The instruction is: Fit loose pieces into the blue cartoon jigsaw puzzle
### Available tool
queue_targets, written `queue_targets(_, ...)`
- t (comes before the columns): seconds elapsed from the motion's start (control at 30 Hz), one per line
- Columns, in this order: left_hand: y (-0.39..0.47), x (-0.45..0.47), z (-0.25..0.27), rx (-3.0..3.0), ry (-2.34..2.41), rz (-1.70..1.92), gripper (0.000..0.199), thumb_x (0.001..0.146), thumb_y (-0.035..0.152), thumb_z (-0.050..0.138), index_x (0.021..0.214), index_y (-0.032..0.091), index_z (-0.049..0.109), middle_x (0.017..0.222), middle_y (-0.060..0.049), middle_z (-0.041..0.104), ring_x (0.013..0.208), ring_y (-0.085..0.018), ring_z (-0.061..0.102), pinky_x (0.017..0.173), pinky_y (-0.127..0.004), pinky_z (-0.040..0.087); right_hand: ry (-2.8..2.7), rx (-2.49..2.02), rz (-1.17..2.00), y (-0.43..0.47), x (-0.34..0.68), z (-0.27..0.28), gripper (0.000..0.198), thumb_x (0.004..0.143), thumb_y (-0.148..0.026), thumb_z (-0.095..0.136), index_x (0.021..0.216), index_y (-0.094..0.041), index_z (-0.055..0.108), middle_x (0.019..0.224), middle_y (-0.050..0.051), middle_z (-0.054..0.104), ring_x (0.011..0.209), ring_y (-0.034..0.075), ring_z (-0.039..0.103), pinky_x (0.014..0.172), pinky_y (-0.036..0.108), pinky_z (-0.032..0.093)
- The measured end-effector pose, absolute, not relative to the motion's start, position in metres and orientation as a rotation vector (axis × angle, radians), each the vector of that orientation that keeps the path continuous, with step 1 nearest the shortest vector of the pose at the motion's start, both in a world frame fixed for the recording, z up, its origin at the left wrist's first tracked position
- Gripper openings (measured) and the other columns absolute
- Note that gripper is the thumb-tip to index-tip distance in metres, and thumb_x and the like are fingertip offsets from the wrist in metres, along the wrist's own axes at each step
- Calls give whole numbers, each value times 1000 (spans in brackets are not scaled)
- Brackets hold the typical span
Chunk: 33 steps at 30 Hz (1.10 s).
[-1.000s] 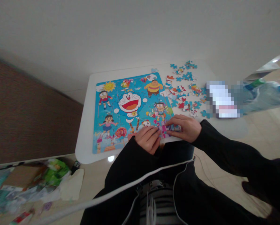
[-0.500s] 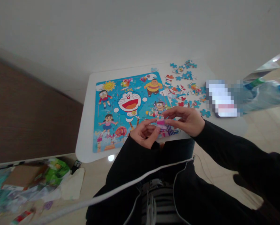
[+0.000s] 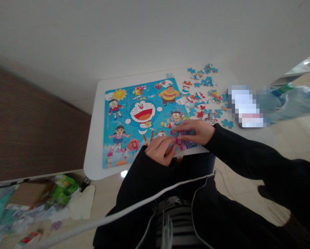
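Note:
A blue cartoon jigsaw puzzle (image 3: 141, 128) lies on a white table (image 3: 95, 138), with a round-faced cat figure in its middle. Over its lower right part, my left hand (image 3: 161, 149) and my right hand (image 3: 196, 130) meet at a small pink puzzle piece (image 3: 177, 139). Thumb and fingers of both hands are pinched at this piece, low over the board. My fingers hide part of it and of the picture below. Loose puzzle pieces (image 3: 206, 82) in blue, red and white are spread beside the board, beyond my right hand.
A phone (image 3: 245, 107) with a blurred screen lies at the table's right, near clear plastic bottles (image 3: 295, 103). A white cord (image 3: 155, 197) crosses in front of my body. On the floor at left sit a cardboard box (image 3: 27, 195) and a green bag (image 3: 65, 190).
Both hands have come down slightly closer to the board, and the pink puzzle piece has turned and shows less between the fingers. My right hand has shifted a little left.

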<state>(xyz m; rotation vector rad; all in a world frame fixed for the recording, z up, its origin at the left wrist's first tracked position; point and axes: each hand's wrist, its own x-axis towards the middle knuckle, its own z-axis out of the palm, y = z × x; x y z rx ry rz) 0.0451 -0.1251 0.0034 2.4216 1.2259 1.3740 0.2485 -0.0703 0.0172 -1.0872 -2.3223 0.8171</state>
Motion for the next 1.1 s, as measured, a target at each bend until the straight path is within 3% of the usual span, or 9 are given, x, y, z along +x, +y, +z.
queue_targets(0.17, -113, 49, -9, 2706, 996, 1228, 17, 89, 18, 52, 89, 15, 69, 100, -10, 71, 94, -20, 67, 83, -32, 58, -2264, -1106, 721, -79, 264, 16, 32, 87, -45, 55, 103, -23, 71, 85, 4, 68, 67, 12, 59, 63, 24, 46)
queue_targets(0.33, -114, 54, -9, 2715, 1047, 1224, 21, 91, 19, 50, 85, 16, 71, 93, -7, 73, 78, -17, 68, 71, -28, 59, -2295, -1090, 618, -97, 269, 4, 27, 87, -42, 55, 93, -23, 73, 81, 4, 67, 66, 12, 58, 60, 24, 46)
queue_targets(0.57, -114, 58, -7, 2736, 1028, 1268, 21, 91, 16, 52, 84, 13, 71, 88, -7, 73, 71, -17, 66, 65, -27, 58, -2231, -1060, 509, -101, 264, -1, 27, 88, -41, 54, 88, -21, 72, 78, 3, 65, 60, 10, 56, 56, 22, 45)
queue_targets(0.83, -118, 58, -8, 2756, 990, 1254, 20, 91, 16, 52, 85, 13, 71, 89, -7, 73, 72, -16, 65, 66, -26, 58, -2277, -1063, 446, -104, 263, 3, 22, 89, -35, 54, 85, -20, 71, 78, 3, 65, 63, 10, 57, 58, 22, 46)
queue_targets(1.1, -123, 63, -9, 2790, 956, 1322, 17, 88, 16, 57, 86, 6, 70, 88, -12, 72, 75, -18, 66, 70, -28, 59, -2355, -1039, 86, -109, 258, 4, 25, 91, -31, 51, 77, -20, 69, 76, 2, 65, 65, 12, 57, 59, 23, 45)
